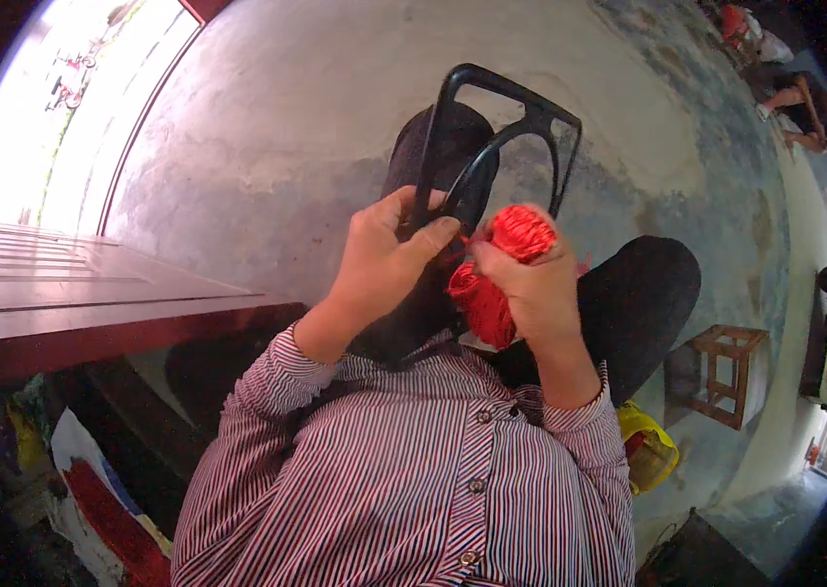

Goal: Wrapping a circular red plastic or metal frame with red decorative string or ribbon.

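My left hand [379, 256] is closed on the lower left side of a black frame [436, 142], thumb and fingers pinching near its edge. The frame has straight outer bars and a curved arch inside, and it stands tilted over my lap. A bundle of red cord [523, 233] is gripped in my right hand [541, 292], just right of the frame. Part of the bundle sticks out above the fist and more hangs below it. Some red strand shows between the two hands, close to my left thumb; its exact path is hard to make out.
At the left is a reddish-brown wooden panel [91, 293] beside a bright doorway. A small wooden stool [724, 377] and a yellow bag [650, 447] stand on the right of my knees. Another person [800, 110] sits at the far right. Grey concrete floor [296, 108] lies ahead.
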### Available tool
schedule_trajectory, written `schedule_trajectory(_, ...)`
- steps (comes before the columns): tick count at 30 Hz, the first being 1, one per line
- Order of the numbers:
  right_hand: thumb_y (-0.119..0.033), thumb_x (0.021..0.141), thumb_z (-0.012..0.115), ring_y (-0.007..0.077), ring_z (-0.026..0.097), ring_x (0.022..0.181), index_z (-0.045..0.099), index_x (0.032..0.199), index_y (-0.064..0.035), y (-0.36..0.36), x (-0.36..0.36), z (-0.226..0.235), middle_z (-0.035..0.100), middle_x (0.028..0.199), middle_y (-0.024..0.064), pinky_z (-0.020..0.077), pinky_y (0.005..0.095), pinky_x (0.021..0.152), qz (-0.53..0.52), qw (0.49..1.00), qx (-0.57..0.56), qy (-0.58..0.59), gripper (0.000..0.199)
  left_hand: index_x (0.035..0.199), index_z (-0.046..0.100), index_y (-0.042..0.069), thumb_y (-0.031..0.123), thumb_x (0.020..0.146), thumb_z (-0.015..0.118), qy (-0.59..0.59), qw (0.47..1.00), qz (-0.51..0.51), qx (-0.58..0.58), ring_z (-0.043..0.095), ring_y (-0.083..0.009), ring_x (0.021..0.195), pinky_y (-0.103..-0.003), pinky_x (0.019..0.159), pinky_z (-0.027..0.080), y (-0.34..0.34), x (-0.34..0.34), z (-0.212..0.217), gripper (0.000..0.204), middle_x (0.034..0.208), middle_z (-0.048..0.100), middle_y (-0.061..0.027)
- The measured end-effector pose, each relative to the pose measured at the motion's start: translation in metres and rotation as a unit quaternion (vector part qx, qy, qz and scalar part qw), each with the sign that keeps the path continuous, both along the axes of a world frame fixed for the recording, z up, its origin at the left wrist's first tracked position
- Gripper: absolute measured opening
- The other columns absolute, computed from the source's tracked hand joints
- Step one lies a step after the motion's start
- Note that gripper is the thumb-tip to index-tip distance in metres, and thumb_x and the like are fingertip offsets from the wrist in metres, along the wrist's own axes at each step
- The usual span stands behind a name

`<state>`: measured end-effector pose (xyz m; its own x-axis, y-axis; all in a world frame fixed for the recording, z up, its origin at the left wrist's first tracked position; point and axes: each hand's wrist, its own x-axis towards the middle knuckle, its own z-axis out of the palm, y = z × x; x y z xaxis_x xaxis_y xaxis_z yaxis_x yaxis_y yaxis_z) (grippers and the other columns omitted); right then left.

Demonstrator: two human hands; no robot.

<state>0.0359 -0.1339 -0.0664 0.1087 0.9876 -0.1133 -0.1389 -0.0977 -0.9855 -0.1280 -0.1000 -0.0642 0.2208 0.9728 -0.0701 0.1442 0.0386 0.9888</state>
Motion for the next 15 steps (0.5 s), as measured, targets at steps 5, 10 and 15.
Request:
schedule_trajectory(5,-0.002,0.075,0.069,0.0072,0.058,0.070,0.059,0.087,-0.0037,0.007,0.013,0.002,0.063,0.078,0.0000,0.0477,0.0232,0.066,-0.004,1.000,-0.006,0.030,0.016,0.107,0.057,-0.002,0.004,0.084,0.057,-0.151,0.984,-0.014,-0.094,0.058,-0.0117,0.071,-0.026,0.067,0.049,0.007,-0.002,0.001,0.024,0.094,0.065,-0.0083)
schedule_trajectory(10,-0.003,0.076,0.069,0.0069,0.058,0.070,0.059,0.085,-0.0037,0.006,0.011,0.004,0.062,0.078,-0.0010,0.0472,0.0231,0.065,-0.013,0.999,-0.004,0.048,0.014,0.110,0.054,-0.001,0.003,0.083,0.058,-0.187,0.980,-0.024,-0.066,0.058,-0.0118,0.072,-0.028,0.067,0.049,0.008,0.001,-0.005,0.027,0.096,0.063,-0.0091)
schedule_trajectory(15,-0.003,0.075,0.070,0.0078,0.058,0.069,0.059,0.087,-0.0043,0.010,0.011,0.007,0.062,0.078,-0.0014,0.0477,0.0231,0.065,0.002,1.000,0.006,-0.002,0.016,0.106,0.054,0.002,0.004,0.083,0.064,-0.156,0.980,-0.070,-0.100,0.059,-0.0134,0.072,-0.028,0.065,0.050,0.008,0.002,-0.010,0.025,0.088,0.062,-0.0066)
